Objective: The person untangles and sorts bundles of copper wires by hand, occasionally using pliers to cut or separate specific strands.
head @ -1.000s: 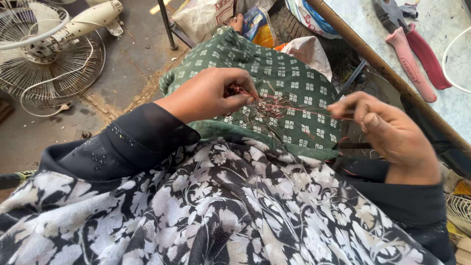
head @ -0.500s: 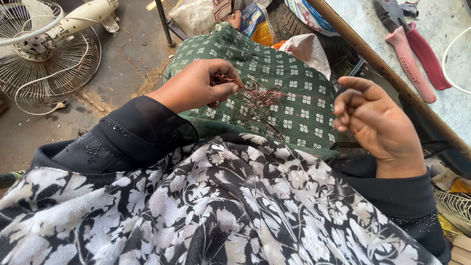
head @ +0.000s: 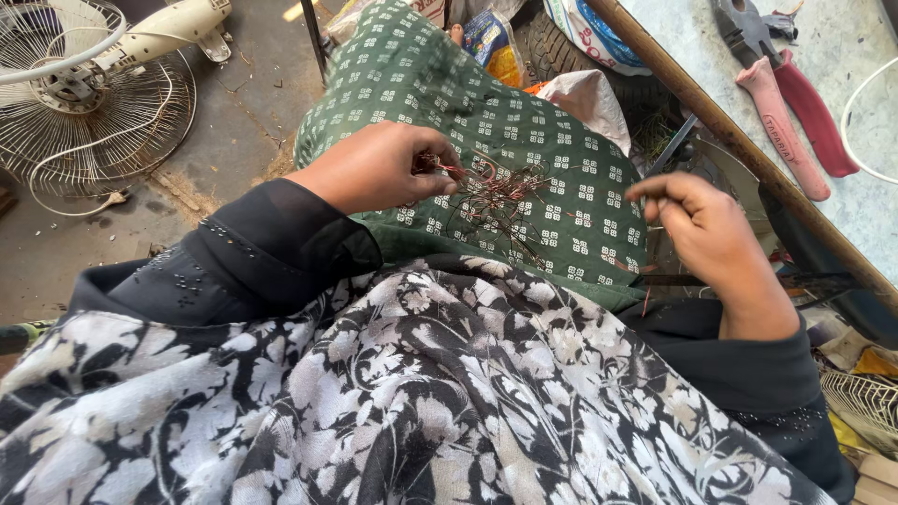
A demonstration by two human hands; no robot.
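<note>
Left hand: left hand (head: 379, 168) rests on the green patterned cloth (head: 524, 140) over the lap, fingers curled shut, thumb and fingertips pinching one end of a tangled bundle of thin reddish-brown copper wire (head: 491, 192).
Right hand: right hand (head: 711, 238) is raised to the right of the bundle, apart from the left one; fingers bent inward with the tips drawn together. Whether it grips a strand, I cannot tell; a short reddish strand shows just beneath it.
Wire bundle: lies on the cloth between the two hands, loose strands fanning out to the right and toward the near side from the left hand's pinch.
Sleeves: both arms wear black sleeves with small beads; a black shawl with white floral print (head: 393, 393) fills the near part of the view.
Green cloth: dark green with small white square motifs, running from the lap up to the far middle.
Far right: grey workbench top with a brown wooden edge (head: 739, 140); on it lie pliers with red and pink handles (head: 795, 103).
Far left: white fan with a wire grille (head: 89, 103) lies on the concrete floor.
Far middle: colourful plastic packets (head: 491, 42) and a pale bag lie behind the cloth.
Near right: piece of white wire grille (head: 865, 397) sits beside the right sleeve.
</note>
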